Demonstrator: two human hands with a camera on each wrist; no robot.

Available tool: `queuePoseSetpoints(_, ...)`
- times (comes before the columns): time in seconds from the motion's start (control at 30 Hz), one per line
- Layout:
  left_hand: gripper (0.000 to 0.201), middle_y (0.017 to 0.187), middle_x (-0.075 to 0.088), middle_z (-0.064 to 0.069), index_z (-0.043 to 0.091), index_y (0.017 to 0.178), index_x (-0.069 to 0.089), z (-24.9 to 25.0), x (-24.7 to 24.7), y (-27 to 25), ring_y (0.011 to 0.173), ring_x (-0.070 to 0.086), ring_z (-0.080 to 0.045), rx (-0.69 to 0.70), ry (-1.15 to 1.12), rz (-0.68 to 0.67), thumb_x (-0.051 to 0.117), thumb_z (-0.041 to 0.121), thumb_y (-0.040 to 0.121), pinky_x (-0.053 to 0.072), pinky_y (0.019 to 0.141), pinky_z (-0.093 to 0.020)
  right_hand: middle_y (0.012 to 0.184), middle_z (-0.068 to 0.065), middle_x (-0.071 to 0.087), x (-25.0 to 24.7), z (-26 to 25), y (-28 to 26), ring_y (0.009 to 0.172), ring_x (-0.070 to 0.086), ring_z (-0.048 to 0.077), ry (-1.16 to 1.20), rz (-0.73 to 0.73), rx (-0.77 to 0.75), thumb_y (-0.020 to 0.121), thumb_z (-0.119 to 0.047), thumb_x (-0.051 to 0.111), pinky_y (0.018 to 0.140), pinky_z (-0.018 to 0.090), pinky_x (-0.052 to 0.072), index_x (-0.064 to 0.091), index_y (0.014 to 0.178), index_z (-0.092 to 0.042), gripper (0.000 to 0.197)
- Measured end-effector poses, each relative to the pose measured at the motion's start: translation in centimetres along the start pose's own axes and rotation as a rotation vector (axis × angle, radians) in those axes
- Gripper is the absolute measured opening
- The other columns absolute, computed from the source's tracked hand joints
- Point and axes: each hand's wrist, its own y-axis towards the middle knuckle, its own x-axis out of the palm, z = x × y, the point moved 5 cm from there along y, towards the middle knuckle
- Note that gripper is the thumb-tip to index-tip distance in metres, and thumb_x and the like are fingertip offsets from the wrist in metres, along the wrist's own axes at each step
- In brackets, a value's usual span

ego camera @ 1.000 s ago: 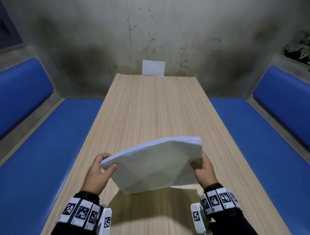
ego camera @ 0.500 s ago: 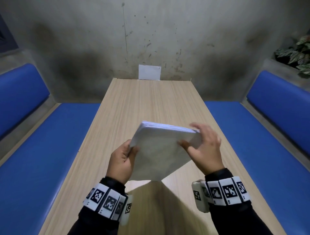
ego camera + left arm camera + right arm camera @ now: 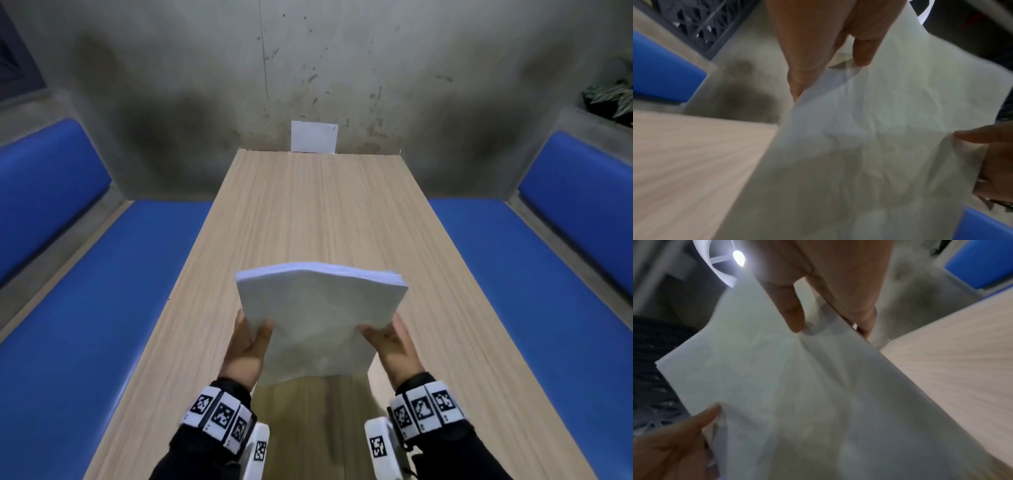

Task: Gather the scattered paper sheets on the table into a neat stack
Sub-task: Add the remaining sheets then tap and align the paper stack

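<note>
Both hands, left hand (image 3: pixel 247 346) and right hand (image 3: pixel 394 344), pinching paper stack (image 3: pixel 320 318) upright above table (image 3: pixel 308 219), seemingly unsquared; loosened thumbs could spill sheets again.

A long table (image 3: pixel 308 219) with a pale wood-grain top runs away from the camera to a stained concrete wall. Its visible surface is bare wood, darkened by a shadow (image 3: pixel 318 411) at the near end (the grain runs lengthwise). A small white card (image 3: pixel 314 136) stands at the far edge, perhaps fixed to the wall instead.
</note>
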Motion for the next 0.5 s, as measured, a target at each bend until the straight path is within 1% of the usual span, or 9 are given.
queuePoseSetpoints(0.07, 0.077, 0.117, 0.061, -0.012, 0.011, 0.124, 0.046, -1.4, 0.3, -0.4, 0.108, 0.057, -0.025, -0.086, 0.007, 0.015, 0.045, 0.06, 0.064, 0.044, 0.096, -0.042, 0.099, 0.002, 0.068, 0.3, 1.6, -0.1, 0.095, 0.062, 0.022, 0.014, 0.02, 0.059, 0.078, 0.0, 0.058, 0.083, 0.036, 0.049, 0.056, 0.108, -0.022, 0.038)
queuePoseSetpoints(0.1, 0.078, 0.118, 0.059, -0.011, 0.012, 0.125, 0.045, -1.5, 0.4, -0.5, 0.109, 0.056, -0.025, -0.104, -0.009, 0.021, 0.044, 0.06, 0.063, 0.043, 0.097, -0.042, 0.102, 0.004, 0.065, 0.2, 1.7, -0.1, 0.098, 0.059, 0.024, 0.02, 0.029, 0.062, 0.081, 0.002, 0.055, 0.084, 0.035, 0.048, 0.054, 0.112, -0.021, 0.039)
queuePoseSetpoints(0.2, 0.061, 0.109, 0.06, 0.0, 0.017, 0.125, 0.042, -1.2, 0.3, -0.6, 0.1, 0.057, -0.015, -0.145, -0.073, 0.034, 0.048, 0.047, 0.072, 0.042, 0.086, -0.026, 0.104, 0.005, 0.063, -0.2, 1.0, 0.0, 0.096, 0.058, 0.019, 0.036, 0.028, 0.036, 0.085, 0.007, 0.048, 0.08, 0.03, 0.045, 0.048, 0.121, -0.017, 0.043)
queuePoseSetpoints(0.27, 0.056, 0.104, 0.059, 0.008, 0.019, 0.125, 0.039, -1.4, 0.6, -0.8, 0.096, 0.056, -0.006, -0.19, -0.115, 0.004, 0.047, 0.037, 0.073, 0.042, 0.078, -0.019, 0.103, 0.005, 0.062, -0.3, 1.2, -0.1, 0.096, 0.057, 0.019, 0.032, 0.021, 0.04, 0.08, 0.001, 0.05, 0.076, 0.027, 0.045, 0.049, 0.118, -0.018, 0.042)
queuePoseSetpoints(0.33, 0.067, 0.116, 0.057, 0.003, 0.018, 0.133, 0.035, -2.5, 0.9, -1.4, 0.109, 0.055, -0.015, -0.227, -0.058, -0.022, 0.05, 0.039, 0.072, 0.041, 0.091, -0.026, 0.098, 0.01, 0.059, -0.1, 1.9, -0.4, 0.092, 0.056, 0.023, -0.007, -0.008, 0.057, 0.073, -0.002, 0.046, 0.069, 0.021, 0.048, 0.053, 0.107, -0.013, 0.037)
queuePoseSetpoints(0.4, 0.081, 0.127, 0.051, -0.004, 0.016, 0.137, 0.031, -3.8, 1.0, -1.4, 0.121, 0.047, -0.022, -0.241, 0.027, -0.053, 0.052, 0.048, 0.066, 0.036, 0.103, -0.036, 0.091, 0.013, 0.057, 0.1, 2.3, -0.5, 0.082, 0.055, 0.02, -0.064, -0.038, 0.038, 0.076, 0.011, 0.041, 0.062, 0.013, 0.05, 0.054, 0.096, -0.002, 0.026)
queuePoseSetpoints(0.43, 0.081, 0.131, 0.049, -0.007, 0.014, 0.137, 0.031, -4.2, 0.9, -1.0, 0.124, 0.045, -0.025, -0.245, 0.075, -0.063, 0.052, 0.049, 0.067, 0.035, 0.107, -0.04, 0.094, 0.015, 0.058, -0.1, 2.5, -0.2, 0.083, 0.056, 0.021, -0.099, -0.023, 0.039, 0.078, 0.015, 0.04, 0.063, 0.014, 0.051, 0.054, 0.097, -0.001, 0.029)
queuePoseSetpoints(0.47, 0.076, 0.137, 0.046, -0.011, 0.01, 0.137, 0.031, -4.4, 0.8, -0.4, 0.128, 0.043, -0.028, -0.248, 0.136, -0.072, 0.054, 0.044, 0.074, 0.032, 0.11, -0.043, 0.102, 0.017, 0.059, -0.2, 2.7, 0.0, 0.09, 0.057, 0.023, -0.133, -0.008, 0.046, 0.079, 0.015, 0.041, 0.069, 0.017, 0.051, 0.052, 0.103, -0.004, 0.032)
queuePoseSetpoints(0.5, 0.066, 0.141, 0.043, -0.014, 0.007, 0.138, 0.029, -4.4, 0.6, 0.1, 0.131, 0.039, -0.029, -0.273, 0.187, -0.066, 0.054, 0.034, 0.083, 0.029, 0.113, -0.044, 0.11, 0.017, 0.058, -0.5, 2.9, 0.2, 0.099, 0.057, 0.025, -0.164, 0.011, 0.075, 0.08, 0.012, 0.042, 0.078, 0.024, 0.051, 0.048, 0.11, -0.006, 0.036)
